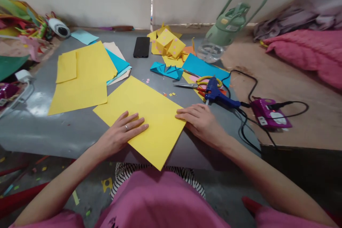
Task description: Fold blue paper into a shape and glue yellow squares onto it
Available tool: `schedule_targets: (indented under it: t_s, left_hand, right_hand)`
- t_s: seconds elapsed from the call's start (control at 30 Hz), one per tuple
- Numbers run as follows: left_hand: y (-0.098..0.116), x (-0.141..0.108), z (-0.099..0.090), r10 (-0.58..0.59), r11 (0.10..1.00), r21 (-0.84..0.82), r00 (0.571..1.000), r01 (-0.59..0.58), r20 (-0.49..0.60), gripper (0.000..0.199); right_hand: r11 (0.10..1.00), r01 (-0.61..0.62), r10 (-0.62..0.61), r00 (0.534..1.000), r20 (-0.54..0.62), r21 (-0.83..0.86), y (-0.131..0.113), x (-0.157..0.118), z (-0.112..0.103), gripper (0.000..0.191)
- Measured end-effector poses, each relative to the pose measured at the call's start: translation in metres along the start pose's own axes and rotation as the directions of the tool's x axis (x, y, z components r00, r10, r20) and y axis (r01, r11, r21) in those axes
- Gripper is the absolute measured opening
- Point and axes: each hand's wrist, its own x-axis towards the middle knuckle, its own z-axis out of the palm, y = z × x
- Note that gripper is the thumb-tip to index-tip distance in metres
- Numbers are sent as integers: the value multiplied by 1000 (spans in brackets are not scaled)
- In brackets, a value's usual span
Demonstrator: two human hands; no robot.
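A yellow paper sheet (149, 114) lies at an angle on the grey table, one corner past the front edge. My left hand (124, 131), a ring on one finger, rests flat on the sheet's left part with its fingers spread. At the sheet's right corner, my right hand (199, 119) pinches the paper, fingers on top and thumb hidden below. Larger yellow paper (88, 74) lies to the left, with a small folded yellow piece (66, 67) on it. Beyond the sheet is a folded blue paper strip (166, 71).
A blue glue gun (219, 94) and scissors (187, 85) lie right of the sheet, with black cables running to a purple power box (271, 114). Farther back are a phone (141, 47), yellow paper boxes (169, 42), blue paper (205, 68) and a green-topped bottle (227, 28).
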Motion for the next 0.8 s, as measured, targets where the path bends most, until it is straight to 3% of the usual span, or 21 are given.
schedule_targets:
  t_s: [0.2, 0.37, 0.43, 0.57, 0.73, 0.8]
  left_hand:
    - [3, -12, -16, -75, 997, -1, 980, 76, -184, 36]
    - [16, -11, -21, -244, 970, -51, 949, 239, -197, 27]
    - [17, -9, -21, -373, 928, -67, 907, 367, -197, 28]
    - [14, -5, -18, -619, 784, -71, 767, 617, -170, 25]
    - [13, 0, -18, -691, 707, 15, 696, 707, -194, 26]
    - [13, 3, -20, -694, 693, 82, 693, 717, -195, 24]
  right_hand:
    - [996, -86, 86, 996, 2, 11, -2, -9, -2, 30]
    - [984, -168, 168, 986, 6, 53, -5, -2, -2, 38]
    - [987, -156, 154, 987, 45, 50, -4, 4, -3, 40]
    - [980, -199, 200, 979, 48, -10, -3, 9, -2, 41]
    - [955, -292, 292, 957, -6, -47, -5, 5, 3, 47]
    - [944, -324, 324, 946, -13, -61, -6, 5, 5, 49]
